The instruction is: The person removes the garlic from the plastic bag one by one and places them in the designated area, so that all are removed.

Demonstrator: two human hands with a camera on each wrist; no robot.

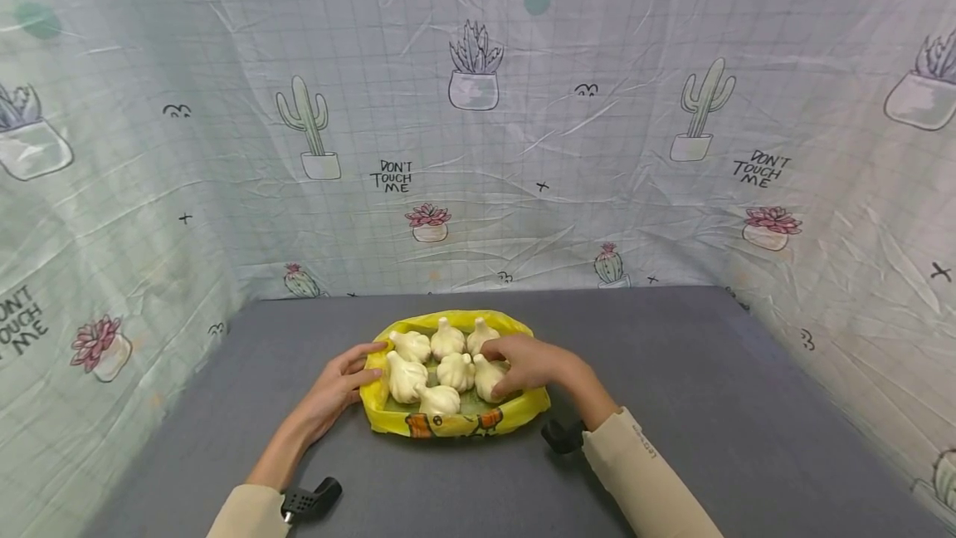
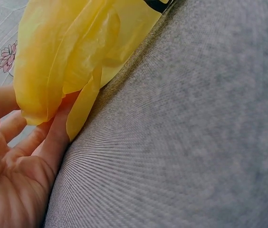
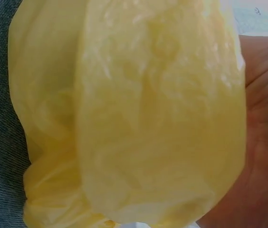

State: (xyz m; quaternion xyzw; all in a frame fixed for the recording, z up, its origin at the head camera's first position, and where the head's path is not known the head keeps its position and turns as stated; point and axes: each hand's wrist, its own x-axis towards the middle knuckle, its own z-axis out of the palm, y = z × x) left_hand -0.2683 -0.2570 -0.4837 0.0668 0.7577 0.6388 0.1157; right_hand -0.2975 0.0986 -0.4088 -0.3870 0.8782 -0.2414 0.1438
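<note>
Several white garlic bulbs (image 1: 404, 379) sit inside a yellow plastic bag (image 1: 381, 421) whose rim is rolled down. At the bag's left side, my left hand (image 1: 334, 389) holds the rim; in the left wrist view its fingers (image 2: 57, 137) reach under a yellow fold. My right hand (image 1: 525, 362) reaches over the right rim, with thumb and fingers round a garlic bulb (image 1: 487, 378) at the right of the group. In the right wrist view, yellow plastic (image 3: 157, 118) covers most of the picture, hiding the fingertips and the bulb; only part of the palm shows.
The bag stands on a grey table (image 1: 478, 488). Behind it and at both sides hangs a pale curtain (image 1: 538, 139) printed with potted cacti. A black wrist camera (image 1: 312, 500) is on the left forearm, another (image 1: 562, 437) on the right.
</note>
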